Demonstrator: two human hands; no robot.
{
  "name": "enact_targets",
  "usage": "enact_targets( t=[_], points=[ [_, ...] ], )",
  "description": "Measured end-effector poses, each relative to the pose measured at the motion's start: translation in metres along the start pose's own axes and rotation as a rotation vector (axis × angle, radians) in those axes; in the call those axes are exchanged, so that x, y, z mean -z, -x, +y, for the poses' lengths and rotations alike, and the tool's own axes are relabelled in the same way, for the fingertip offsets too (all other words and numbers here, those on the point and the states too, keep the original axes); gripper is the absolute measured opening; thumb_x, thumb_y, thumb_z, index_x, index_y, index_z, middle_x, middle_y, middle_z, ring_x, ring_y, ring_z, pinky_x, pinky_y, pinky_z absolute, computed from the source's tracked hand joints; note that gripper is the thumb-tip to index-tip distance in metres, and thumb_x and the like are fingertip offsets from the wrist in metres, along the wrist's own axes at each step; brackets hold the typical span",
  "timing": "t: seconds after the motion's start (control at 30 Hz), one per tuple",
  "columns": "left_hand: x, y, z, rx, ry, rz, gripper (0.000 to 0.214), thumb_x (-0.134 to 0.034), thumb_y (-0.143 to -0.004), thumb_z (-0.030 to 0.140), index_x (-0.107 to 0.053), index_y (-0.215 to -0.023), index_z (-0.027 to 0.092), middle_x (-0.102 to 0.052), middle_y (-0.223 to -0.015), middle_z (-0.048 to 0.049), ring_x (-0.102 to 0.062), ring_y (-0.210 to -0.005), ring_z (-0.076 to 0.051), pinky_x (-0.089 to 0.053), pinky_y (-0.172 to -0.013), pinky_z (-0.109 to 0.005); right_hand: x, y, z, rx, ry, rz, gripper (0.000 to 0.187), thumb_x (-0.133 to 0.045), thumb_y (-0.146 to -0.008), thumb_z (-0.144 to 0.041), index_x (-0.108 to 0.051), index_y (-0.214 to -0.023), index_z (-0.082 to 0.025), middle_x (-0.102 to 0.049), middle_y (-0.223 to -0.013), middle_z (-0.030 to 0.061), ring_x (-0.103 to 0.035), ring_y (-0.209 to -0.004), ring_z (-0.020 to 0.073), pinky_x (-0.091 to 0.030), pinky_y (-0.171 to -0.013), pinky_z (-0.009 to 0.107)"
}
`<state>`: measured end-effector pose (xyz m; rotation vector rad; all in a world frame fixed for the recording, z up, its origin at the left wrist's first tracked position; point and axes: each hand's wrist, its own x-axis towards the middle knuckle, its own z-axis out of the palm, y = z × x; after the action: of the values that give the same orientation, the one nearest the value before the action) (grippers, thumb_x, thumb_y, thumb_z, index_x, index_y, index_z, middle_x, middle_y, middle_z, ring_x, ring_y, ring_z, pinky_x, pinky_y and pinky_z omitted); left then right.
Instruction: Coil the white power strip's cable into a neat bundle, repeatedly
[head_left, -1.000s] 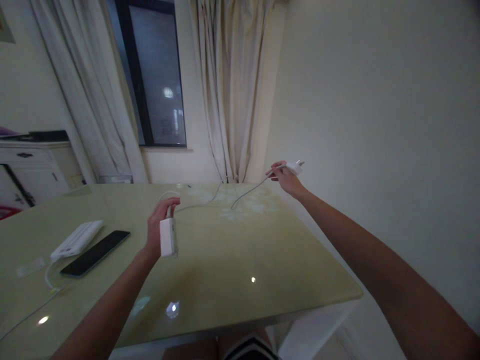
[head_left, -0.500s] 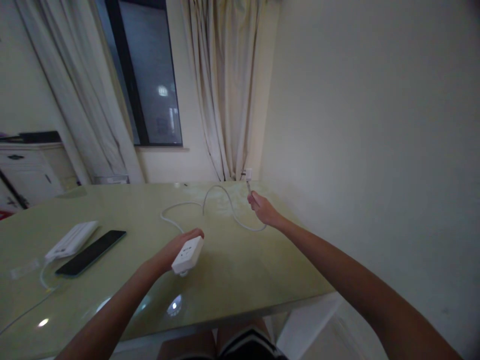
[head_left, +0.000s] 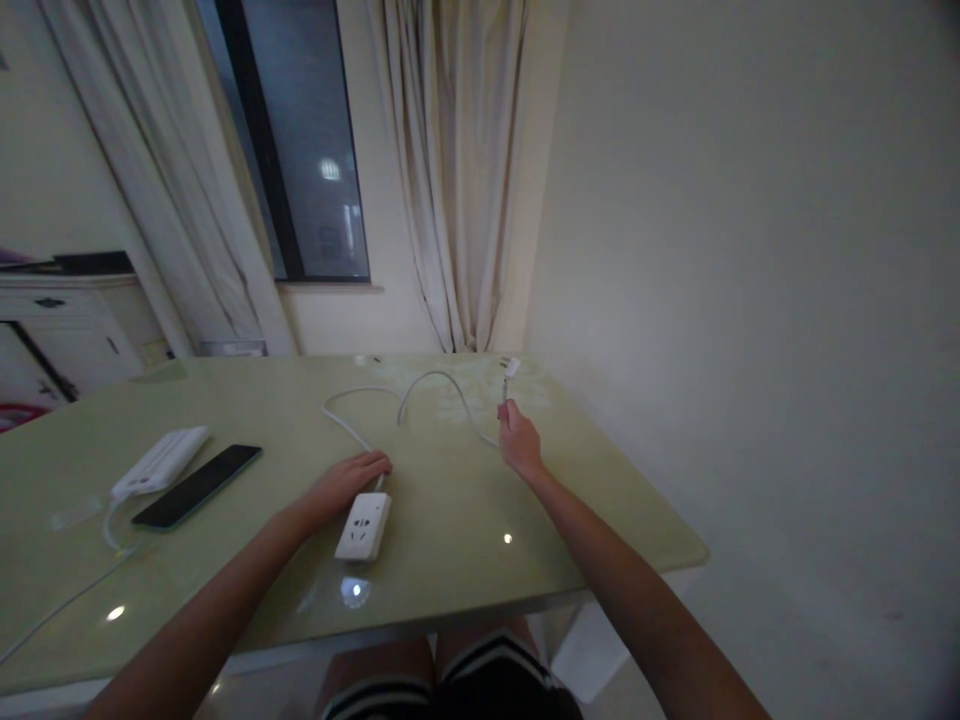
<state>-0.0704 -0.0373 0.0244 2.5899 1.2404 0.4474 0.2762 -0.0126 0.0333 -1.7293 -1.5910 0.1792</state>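
Observation:
A white power strip [head_left: 363, 527] lies on the table near its front edge, socket face up. Just beyond it rests my left hand [head_left: 351, 482], fingers stretched over the cord end of the strip. The white cord [head_left: 442, 374] loops across the table from there to my right hand [head_left: 519, 438]. This hand is closed around the cord close to its white plug [head_left: 512, 368]. The plug points away from me with its prongs showing, above the far right of the table. Part of the cord is hidden under both hands.
On the left of the glossy green table [head_left: 450, 540] lie a dark phone [head_left: 198, 487] and a white power bank [head_left: 162, 461] with a thin cable [head_left: 64, 606]. A wall [head_left: 712, 300] borders the right side. Curtains [head_left: 457, 180] hang behind the table.
The power strip has gone from my left hand down onto the table, and that hand has slid to its cord end. My right hand has drawn back slightly with the plug, which now tilts.

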Motion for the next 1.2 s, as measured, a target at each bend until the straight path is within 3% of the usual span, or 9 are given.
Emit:
enact_targets(
  t=[0.2,0.43,0.53,0.67,0.8,0.87,0.97,1.03,1.2],
  points=[
    [0.001,0.004,-0.049,0.017,-0.103,0.002,0.052,-0.050,-0.088,0.021,-0.062,-0.138,0.026,-0.057,-0.148,-0.0053,-0.054,-0.135,-0.023,-0.038,-0.116,-0.038,-0.047,0.018,-0.001,0.122,-0.274,-0.215,0.033,-0.031,-0.104,-0.038,-0.052,-0.085,-0.022,-0.060,-0.077,0.0009,-0.055,-0.073,0.0169,-0.034,-0.067,0.025],
    [0.021,0.003,-0.066,0.088,-0.218,-0.025,0.070,-0.040,-0.081,0.003,-0.058,-0.142,0.031,-0.059,-0.146,-0.0017,-0.056,-0.134,-0.021,-0.041,-0.114,-0.039,-0.048,0.020,-0.001,0.185,-0.266,-0.277,0.032,-0.033,-0.104,-0.038,-0.053,-0.085,-0.022,-0.060,-0.078,0.0005,-0.055,-0.076,0.0161,-0.035,-0.070,0.024],
    [0.035,-0.005,-0.046,0.115,-0.296,0.094,0.074,-0.036,-0.075,-0.005,-0.064,-0.137,0.025,-0.064,-0.141,-0.0048,-0.060,-0.130,-0.021,-0.043,-0.112,-0.040,-0.048,0.011,-0.008,0.168,-0.158,-0.373,0.032,-0.034,-0.104,-0.034,-0.056,-0.083,-0.021,-0.061,-0.080,0.0012,-0.055,-0.077,0.0156,-0.034,-0.070,0.024],
    [0.034,-0.033,0.018,0.010,-0.335,0.341,0.060,-0.038,-0.086,0.001,-0.062,-0.138,0.019,-0.067,-0.135,-0.0111,-0.061,-0.126,-0.024,-0.045,-0.111,-0.042,-0.050,0.008,-0.021,0.152,-0.076,-0.423,0.034,-0.039,-0.102,-0.033,-0.060,-0.079,-0.019,-0.063,-0.080,0.0024,-0.054,-0.076,0.0160,-0.033,-0.068,0.025],
    [-0.004,-0.067,0.080,-0.220,-0.241,0.434,0.045,-0.048,-0.096,0.015,-0.060,-0.138,0.024,-0.063,-0.140,-0.0100,-0.054,-0.132,-0.025,-0.031,-0.119,-0.048,-0.045,0.028,-0.023,0.293,-0.127,-0.365,0.036,-0.040,-0.103,-0.038,-0.066,-0.084,-0.020,-0.068,-0.081,0.0029,-0.056,-0.073,0.0156,-0.035,-0.069,0.025],
    [-0.028,-0.077,0.097,-0.232,-0.220,0.458,0.034,-0.049,-0.099,0.024,-0.065,-0.129,0.022,-0.067,-0.131,-0.0115,-0.054,-0.130,-0.027,-0.022,-0.122,-0.052,-0.039,0.038,-0.019,0.397,-0.176,-0.343,0.030,-0.048,-0.099,-0.035,-0.069,-0.083,-0.019,-0.069,-0.077,0.0023,-0.057,-0.069,0.0149,-0.036,-0.067,0.024],
    [-0.055,-0.080,0.105,-0.126,-0.196,0.463,0.031,-0.042,-0.102,0.029,-0.071,-0.100,0.021,-0.073,-0.099,-0.0103,-0.063,-0.104,-0.024,-0.031,-0.114,-0.048,-0.031,0.044,-0.016,0.435,-0.131,-0.264,0.022,-0.058,-0.092,-0.033,-0.071,-0.081,-0.020,-0.068,-0.071,0.0017,-0.054,-0.062,0.0148,-0.035,-0.063,0.025],
    [-0.062,-0.076,0.103,-0.080,-0.135,0.468,0.029,-0.044,-0.102,0.034,-0.070,-0.096,0.021,-0.071,-0.093,-0.0094,-0.062,-0.095,-0.023,-0.036,-0.106,-0.044,-0.028,0.044,-0.016,0.462,-0.091,-0.230,0.023,-0.060,-0.092,-0.037,-0.071,-0.080,-0.020,-0.067,-0.071,0.0023,-0.055,-0.064,0.0152,-0.035,-0.063,0.025],
    [-0.050,-0.059,0.084,0.113,0.203,0.663,0.038,-0.041,-0.101,0.049,-0.064,-0.090,0.021,-0.068,-0.088,-0.0064,-0.060,-0.089,-0.022,-0.042,-0.089,-0.036,-0.024,0.037,-0.014,0.414,-0.178,-0.104,0.032,-0.053,-0.097,-0.047,-0.069,-0.089,-0.020,-0.066,-0.075,0.0026,-0.056,-0.067,0.0152,-0.037,-0.065,0.024]
  ],
)
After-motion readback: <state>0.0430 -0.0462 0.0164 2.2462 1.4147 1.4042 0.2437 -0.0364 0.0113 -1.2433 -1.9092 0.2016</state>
